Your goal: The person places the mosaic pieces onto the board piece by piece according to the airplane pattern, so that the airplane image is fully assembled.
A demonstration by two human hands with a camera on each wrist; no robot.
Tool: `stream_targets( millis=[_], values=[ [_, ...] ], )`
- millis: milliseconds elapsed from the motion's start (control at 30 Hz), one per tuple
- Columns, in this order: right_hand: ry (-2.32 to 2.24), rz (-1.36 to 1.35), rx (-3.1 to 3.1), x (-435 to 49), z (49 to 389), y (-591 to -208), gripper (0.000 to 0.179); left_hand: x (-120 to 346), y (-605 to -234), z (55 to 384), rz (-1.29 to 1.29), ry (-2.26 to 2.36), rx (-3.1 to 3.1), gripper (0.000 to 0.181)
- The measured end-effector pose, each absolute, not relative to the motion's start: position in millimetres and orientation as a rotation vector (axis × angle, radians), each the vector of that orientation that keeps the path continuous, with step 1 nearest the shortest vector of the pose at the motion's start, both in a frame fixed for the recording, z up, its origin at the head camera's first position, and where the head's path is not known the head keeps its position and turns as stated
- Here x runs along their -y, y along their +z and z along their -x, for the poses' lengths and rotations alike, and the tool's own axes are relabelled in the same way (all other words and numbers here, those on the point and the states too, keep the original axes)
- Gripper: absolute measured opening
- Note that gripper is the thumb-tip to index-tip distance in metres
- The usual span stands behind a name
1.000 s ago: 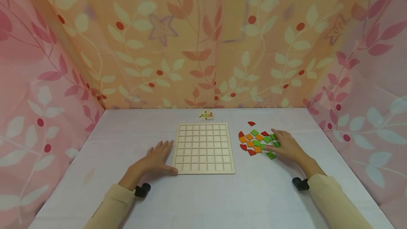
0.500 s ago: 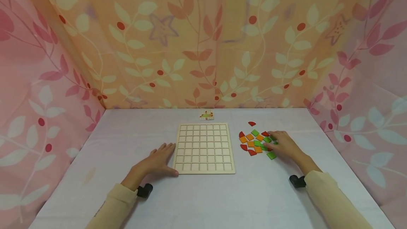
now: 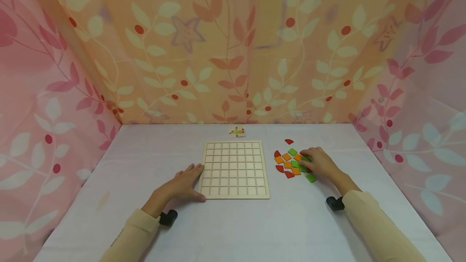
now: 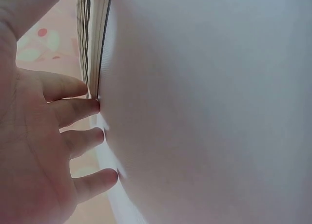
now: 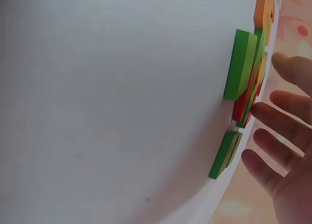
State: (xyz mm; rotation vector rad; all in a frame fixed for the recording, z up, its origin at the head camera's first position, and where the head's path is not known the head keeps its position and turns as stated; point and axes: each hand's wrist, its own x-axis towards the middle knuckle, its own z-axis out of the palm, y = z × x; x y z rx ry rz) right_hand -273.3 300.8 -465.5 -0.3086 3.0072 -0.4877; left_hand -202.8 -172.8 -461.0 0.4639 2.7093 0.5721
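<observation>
A wooden grid board [image 3: 234,169] with square recesses lies mid-table. At its left edge rests my left hand [image 3: 183,185], fingers spread and thumb at the near corner; the left wrist view has the fingertips [image 4: 97,106] right by the edge of the board [image 4: 101,44]. My right hand [image 3: 322,163] is over the right side of a group of flat tiles, partly hiding several. Among them are orange squares [image 3: 288,165], green squares [image 3: 292,152] and red quarter-round tiles [image 3: 289,174]. In the right wrist view, the extended fingers [image 5: 280,121] hover beside green tiles [image 5: 239,65], pinching nothing.
A small picture card [image 3: 237,131] with a coloured pattern on a grid lies behind the board. A lone red tile [image 3: 289,141] is behind the group. Patterned cloth [image 3: 225,51] encloses the white table [image 3: 233,229] at the back and sides.
My right hand has moved left over the tiles, covering more of the green and red ones on that side. My left hand has shifted slightly right against the board's edge.
</observation>
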Motion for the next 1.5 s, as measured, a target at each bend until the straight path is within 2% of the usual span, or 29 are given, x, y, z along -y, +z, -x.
stream_targets(
  millis=[667,1500],
  values=[
    [-0.373,0.339,-3.023,-280,282,-457,0.033,163,-460,202,-0.406,0.556,-2.720,0.112],
    [-0.504,0.248,-2.929,-284,287,-461,0.032,169,-461,205,-0.392,0.611,-2.697,0.107]
  ],
)
